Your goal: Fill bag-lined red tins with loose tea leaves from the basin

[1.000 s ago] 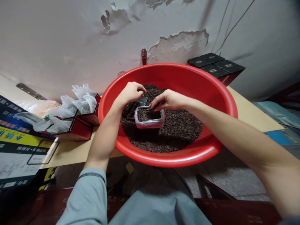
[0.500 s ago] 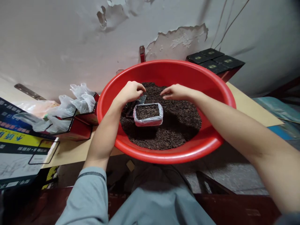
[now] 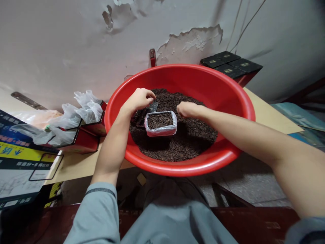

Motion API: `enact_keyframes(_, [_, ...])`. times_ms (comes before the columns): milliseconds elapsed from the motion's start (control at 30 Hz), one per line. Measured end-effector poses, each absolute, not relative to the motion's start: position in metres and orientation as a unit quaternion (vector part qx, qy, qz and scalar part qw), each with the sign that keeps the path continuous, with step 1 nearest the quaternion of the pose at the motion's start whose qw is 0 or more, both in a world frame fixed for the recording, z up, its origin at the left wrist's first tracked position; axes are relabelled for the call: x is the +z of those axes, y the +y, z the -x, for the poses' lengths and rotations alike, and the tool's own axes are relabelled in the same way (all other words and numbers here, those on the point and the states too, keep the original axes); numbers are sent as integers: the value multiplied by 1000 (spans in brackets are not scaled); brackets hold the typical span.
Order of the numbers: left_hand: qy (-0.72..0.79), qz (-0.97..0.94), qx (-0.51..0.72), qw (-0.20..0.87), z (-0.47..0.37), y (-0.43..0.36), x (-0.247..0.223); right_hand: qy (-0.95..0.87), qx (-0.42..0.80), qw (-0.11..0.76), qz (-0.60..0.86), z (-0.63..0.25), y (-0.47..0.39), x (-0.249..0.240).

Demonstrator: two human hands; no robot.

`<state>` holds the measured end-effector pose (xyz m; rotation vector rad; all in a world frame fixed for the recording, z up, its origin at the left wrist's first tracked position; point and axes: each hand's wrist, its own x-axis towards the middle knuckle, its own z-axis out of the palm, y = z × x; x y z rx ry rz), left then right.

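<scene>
My left hand (image 3: pixel 141 99) hangs above the left side of the red basin (image 3: pixel 182 169), fingers curled and thumb close to them; whatever is between them is hidden. Under it lies a dark flat object with a glossy plate (image 3: pixel 153 107), partly covered by the hand. A small red box lined with clear plastic (image 3: pixel 162 131) stands just in front, full of dark leaf-like shreds (image 3: pixel 160 120). My right hand (image 3: pixel 188 109) is closed right of the box, low over the heap of the same dark shreds (image 3: pixel 182 149). Its fingertips are turned away from view.
Open red boxes with plastic bags (image 3: pixel 78 140) stand left of the basin on a pale board (image 3: pixel 276 112). Several black-topped boxes (image 3: pixel 230 64) sit at the back right by the peeling wall (image 3: pixel 193 40). A printed carton (image 3: pixel 22 169) is at the far left.
My right hand has come down and slightly nearer, and its outstretched fingers have closed. The left hand and the lined box stay nearly in place.
</scene>
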<state>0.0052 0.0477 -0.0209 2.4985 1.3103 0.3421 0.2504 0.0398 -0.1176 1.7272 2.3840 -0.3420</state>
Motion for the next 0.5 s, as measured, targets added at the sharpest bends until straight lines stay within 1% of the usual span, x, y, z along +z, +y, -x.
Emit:
enact_keyframes(67, [458, -868, 117, 154, -4, 48, -20, 812, -100, -9, -575, -255, 37, -96])
enact_keyframes(167, [457, -869, 113, 153, -3, 48, -19, 820, -146, -208, -513, -245, 21, -74])
enact_keyframes(200, [457, -869, 110, 152, -3, 48, -19, 821, -172, -255, -480, -238, 14, -70])
enact_keyframes(233, [458, -869, 106, 152, -3, 47, -18, 825, -198, -283, -448, -230, 7, -69])
enact_keyframes(267, [460, -868, 102, 153, -4, 46, -18, 831, -222, -293, -418, -223, 2, -69])
enact_keyframes(367, [469, -865, 88, 156, -5, 44, -17, 845, -258, -273, -380, -214, 0, -75])
enact_keyframes(467, [475, -863, 81, 154, -5, 43, -17, 836, -195, -256, -444, -232, 17, -84])
enact_keyframes(500, [477, -862, 78, 153, -5, 43, -17, 831, -165, -222, -482, -242, 24, -88])
